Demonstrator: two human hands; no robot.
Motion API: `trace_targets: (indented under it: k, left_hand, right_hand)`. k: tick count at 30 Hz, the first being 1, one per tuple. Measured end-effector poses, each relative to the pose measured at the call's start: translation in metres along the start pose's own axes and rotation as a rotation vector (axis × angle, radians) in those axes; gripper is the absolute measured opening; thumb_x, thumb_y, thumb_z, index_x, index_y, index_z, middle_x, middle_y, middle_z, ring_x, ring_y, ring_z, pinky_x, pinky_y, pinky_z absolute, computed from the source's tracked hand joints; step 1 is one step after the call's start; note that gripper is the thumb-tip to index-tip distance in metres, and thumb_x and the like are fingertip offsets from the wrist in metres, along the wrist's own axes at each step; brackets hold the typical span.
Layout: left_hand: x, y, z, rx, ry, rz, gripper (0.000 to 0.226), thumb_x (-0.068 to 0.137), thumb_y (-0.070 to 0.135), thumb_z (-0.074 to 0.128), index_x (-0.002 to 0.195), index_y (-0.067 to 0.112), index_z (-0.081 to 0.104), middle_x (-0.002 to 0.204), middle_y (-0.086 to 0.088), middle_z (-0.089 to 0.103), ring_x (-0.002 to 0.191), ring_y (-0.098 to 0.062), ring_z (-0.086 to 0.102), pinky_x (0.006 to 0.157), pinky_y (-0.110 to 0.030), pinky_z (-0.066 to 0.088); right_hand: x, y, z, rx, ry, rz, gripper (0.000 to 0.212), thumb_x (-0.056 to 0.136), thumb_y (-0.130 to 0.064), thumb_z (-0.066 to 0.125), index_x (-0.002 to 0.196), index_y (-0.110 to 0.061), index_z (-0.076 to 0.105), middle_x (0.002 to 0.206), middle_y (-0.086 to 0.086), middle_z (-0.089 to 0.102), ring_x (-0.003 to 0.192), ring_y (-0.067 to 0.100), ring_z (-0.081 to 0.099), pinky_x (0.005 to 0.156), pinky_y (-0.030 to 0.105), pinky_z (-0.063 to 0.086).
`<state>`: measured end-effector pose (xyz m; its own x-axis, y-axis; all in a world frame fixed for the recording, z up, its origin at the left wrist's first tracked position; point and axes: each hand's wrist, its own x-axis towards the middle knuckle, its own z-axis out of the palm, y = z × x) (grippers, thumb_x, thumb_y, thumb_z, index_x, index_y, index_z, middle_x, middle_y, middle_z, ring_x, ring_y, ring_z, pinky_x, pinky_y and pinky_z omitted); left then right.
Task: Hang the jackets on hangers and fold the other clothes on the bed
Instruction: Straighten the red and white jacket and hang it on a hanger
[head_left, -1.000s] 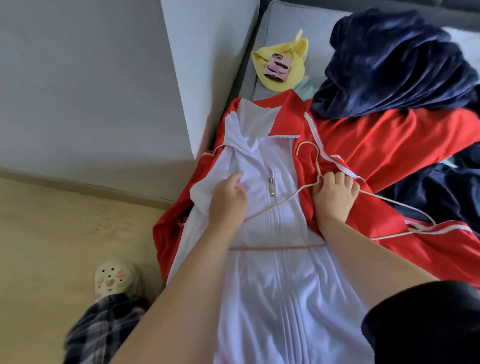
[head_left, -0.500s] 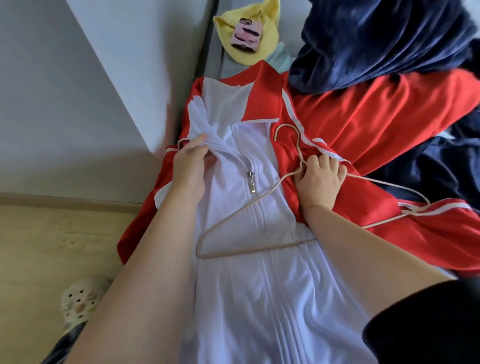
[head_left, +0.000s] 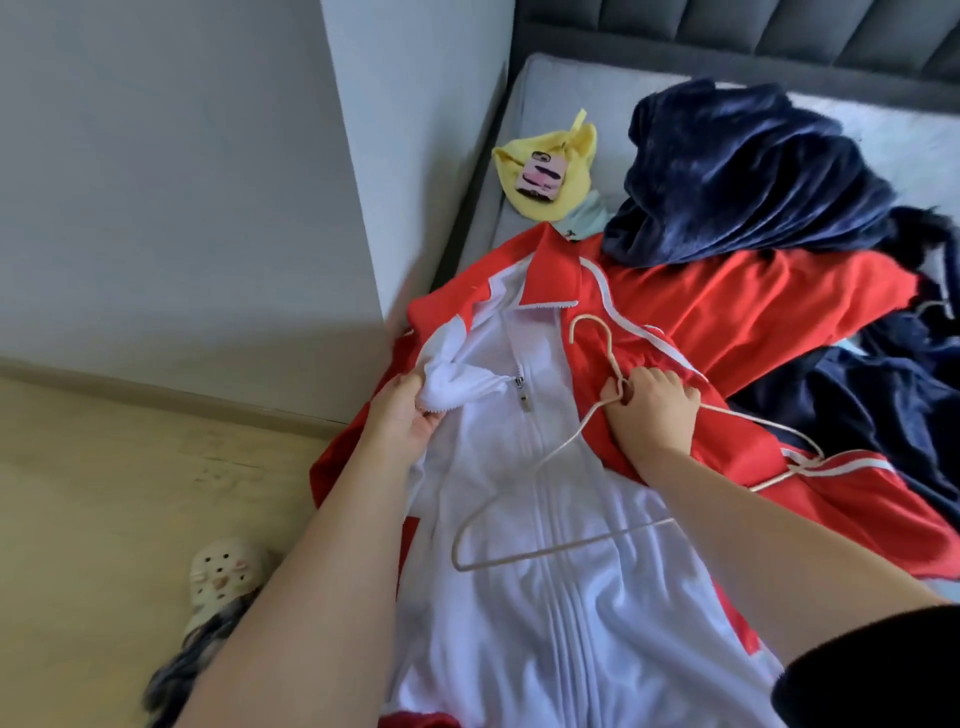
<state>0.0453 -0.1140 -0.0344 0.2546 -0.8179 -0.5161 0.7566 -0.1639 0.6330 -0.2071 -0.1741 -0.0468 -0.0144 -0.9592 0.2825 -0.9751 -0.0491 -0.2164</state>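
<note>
Head view: I record the red-and-white jacket (head_left: 545, 597) flat on the bed (head_left: 545, 104), long axis 6 to 12 o'clock, collar toward 12. The hanger (head_left: 540, 458) lies on it, hook toward 12, bar running 8 to 3. The left hand (head_left: 400, 415) pinches bunched white jacket fabric beside the zipper. The right hand (head_left: 652, 410) is curled round the hanger's neck. The writing on the pink tag (head_left: 540, 179) at 12 is unreadable.
</note>
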Motion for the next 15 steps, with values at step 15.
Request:
trace_targets:
  k: [15]
  left_hand:
    - [-0.052, 0.004, -0.03, 0.325, 0.366, 0.318, 0.011, 0.089, 0.018, 0.058, 0.08, 0.02, 0.063, 0.089, -0.008, 0.069, 0.082, -0.025, 0.068, 0.078, -0.04, 0.057]
  right_hand:
    - [0.04, -0.037, -0.105, -0.019, 0.208, -0.116, 0.044, 0.1, -0.031, 0.04, 0.08, -0.003, 0.068, 0.073, 0.018, 0.067, 0.067, 0.039, 0.06, 0.058, 0.034, 0.032]
